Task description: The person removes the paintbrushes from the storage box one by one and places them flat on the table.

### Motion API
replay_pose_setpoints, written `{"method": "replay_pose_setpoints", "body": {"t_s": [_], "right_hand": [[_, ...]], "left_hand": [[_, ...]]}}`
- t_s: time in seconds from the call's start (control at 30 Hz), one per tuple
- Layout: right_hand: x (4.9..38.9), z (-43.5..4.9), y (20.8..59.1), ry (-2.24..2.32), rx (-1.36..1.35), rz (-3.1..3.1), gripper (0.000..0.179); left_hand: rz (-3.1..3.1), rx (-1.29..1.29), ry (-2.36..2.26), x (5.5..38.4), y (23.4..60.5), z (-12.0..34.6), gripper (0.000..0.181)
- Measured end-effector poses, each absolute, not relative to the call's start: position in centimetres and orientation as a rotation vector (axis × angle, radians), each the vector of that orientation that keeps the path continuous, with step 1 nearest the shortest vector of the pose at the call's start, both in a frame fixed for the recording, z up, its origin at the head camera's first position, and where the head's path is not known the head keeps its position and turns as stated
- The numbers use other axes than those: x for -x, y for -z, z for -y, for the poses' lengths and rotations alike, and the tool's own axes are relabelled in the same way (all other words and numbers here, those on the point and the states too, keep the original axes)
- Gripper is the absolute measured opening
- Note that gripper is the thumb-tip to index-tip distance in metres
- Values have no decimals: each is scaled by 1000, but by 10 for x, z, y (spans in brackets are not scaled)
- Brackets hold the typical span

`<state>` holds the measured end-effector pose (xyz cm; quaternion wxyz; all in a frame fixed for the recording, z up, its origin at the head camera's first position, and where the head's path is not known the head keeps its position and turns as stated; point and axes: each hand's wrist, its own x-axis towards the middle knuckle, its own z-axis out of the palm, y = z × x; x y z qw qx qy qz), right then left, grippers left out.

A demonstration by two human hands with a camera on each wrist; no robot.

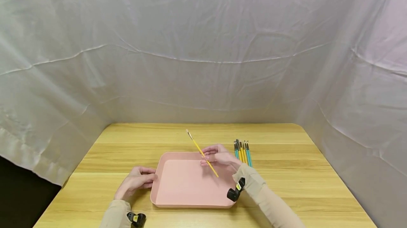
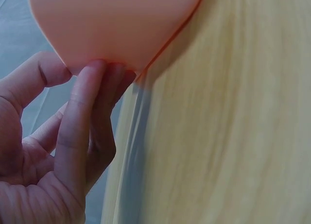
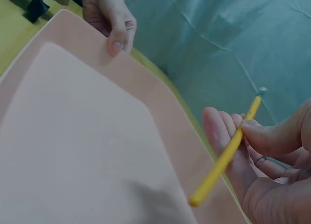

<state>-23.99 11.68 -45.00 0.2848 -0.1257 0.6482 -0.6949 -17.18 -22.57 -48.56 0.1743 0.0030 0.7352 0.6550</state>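
A shallow pink tray [image 1: 184, 182] with raised walls lies on the table. At its left side my left hand [image 1: 136, 181] pinches the rim, thumb over the wall and fingers outside. The left wrist view shows these fingertips on the tray's corner [image 2: 116, 29]. Above the tray's right part, my right hand [image 1: 222, 156] holds a thin yellow-handled paintbrush [image 1: 197, 145] between thumb and fingers. The brush slants, its pale bristles up and away to the left, its handle end down over the tray. In the right wrist view the thumb presses across the handle [image 3: 221, 166].
Several paintbrushes [image 1: 243, 152] with yellow and turquoise handles lie side by side right of the tray, bristles away from me. Grey cloth [image 1: 203, 86] hangs behind the wooden table [image 1: 286, 178] and along both sides. Small black cameras are strapped to both wrists.
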Motion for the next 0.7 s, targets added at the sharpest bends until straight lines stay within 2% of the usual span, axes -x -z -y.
{"method": "replay_pose_setpoints", "body": {"t_s": [0.37, 0.6, 0.7], "right_hand": [[241, -134, 451, 1903, 310, -1752, 42], [237, -145, 450, 1927, 287, -1736, 49], [236, -151, 450, 1955, 288, -1720, 42]], "left_hand": [[-2096, -2, -1850, 173, 487, 226, 38], [-2106, 3, -1840, 172, 487, 227, 41], [-2102, -5, -1844, 172, 487, 227, 41]]}}
